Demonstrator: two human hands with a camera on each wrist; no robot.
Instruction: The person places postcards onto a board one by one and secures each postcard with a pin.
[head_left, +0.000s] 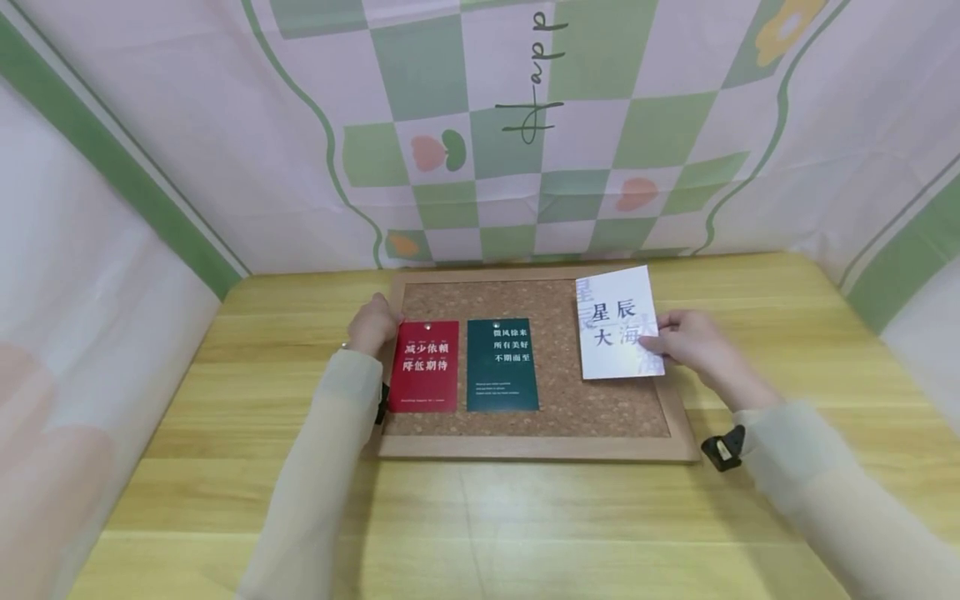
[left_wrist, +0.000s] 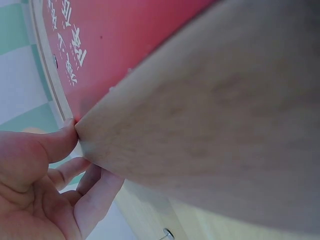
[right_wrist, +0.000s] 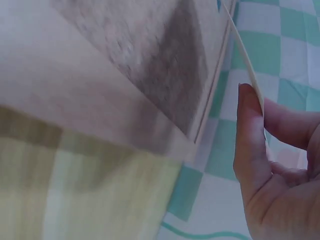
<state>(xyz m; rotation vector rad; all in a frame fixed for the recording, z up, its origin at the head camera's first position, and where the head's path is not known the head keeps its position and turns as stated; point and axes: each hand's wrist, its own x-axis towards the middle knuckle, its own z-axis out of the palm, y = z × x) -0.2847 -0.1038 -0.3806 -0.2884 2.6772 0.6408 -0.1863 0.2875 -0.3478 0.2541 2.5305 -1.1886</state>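
Note:
A wood-framed corkboard [head_left: 600,417] lies on the table. On its left part are a red card [head_left: 424,379] and a dark green card [head_left: 502,383], each with a silver pin near its top edge. My left hand [head_left: 372,323] grips the board's left edge, and in the left wrist view the thumb [left_wrist: 57,142] lies at the frame beside the red card with the fingers below. My right hand [head_left: 686,337] pinches a white card [head_left: 611,354] by its right edge, thumb on its printed face. That card is tilted over the board's right part, casting a shadow on the cork.
The wooden table [head_left: 480,533] extends on all sides of the board. Behind it hangs a green-and-white checked cloth [head_left: 517,200]. A silver pin [left_wrist: 168,233] shows near the table surface in the left wrist view.

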